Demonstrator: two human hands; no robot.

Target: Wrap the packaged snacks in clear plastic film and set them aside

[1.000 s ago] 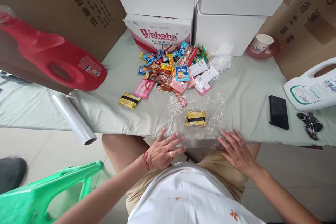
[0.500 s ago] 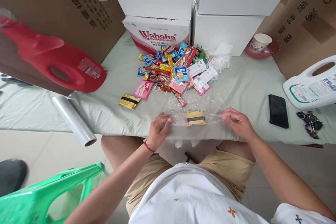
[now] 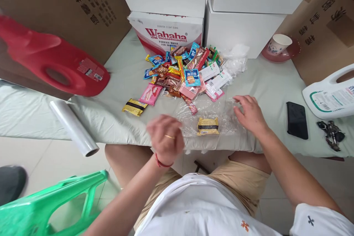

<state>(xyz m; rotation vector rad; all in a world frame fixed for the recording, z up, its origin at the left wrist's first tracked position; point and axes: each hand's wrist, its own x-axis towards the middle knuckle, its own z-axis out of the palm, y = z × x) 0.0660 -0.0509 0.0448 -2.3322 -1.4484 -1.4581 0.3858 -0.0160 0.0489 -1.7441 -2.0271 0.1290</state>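
A yellow packaged snack with a black band [image 3: 208, 126] lies on a crinkled sheet of clear plastic film [image 3: 231, 120] near the table's front edge. My right hand [image 3: 250, 114] is at the film's right edge, thumb and fingers apart, with nothing visible between them. To the left of the snack, my left hand [image 3: 166, 134] is raised over the table edge. Its fingers look curled but are smeared by motion, so whether they hold anything is unclear. Beyond the film is a heap of wrapped snacks [image 3: 171, 81]. Another yellow packet [image 3: 134, 107] sits at its left front.
A roll of film [image 3: 74, 128] overhangs the front edge at left, near a red detergent jug [image 3: 63, 64]. At right are a phone [image 3: 297, 120], keys [image 3: 331, 134], a white jug [image 3: 329, 96] and a paper cup [image 3: 279, 44]. White boxes [image 3: 243, 33] stand behind.
Both hands have come away from the film they pinched. My left hand has lifted and blurred; my right hand has moved slightly up and opened. The film now lies crumpled around the snack.
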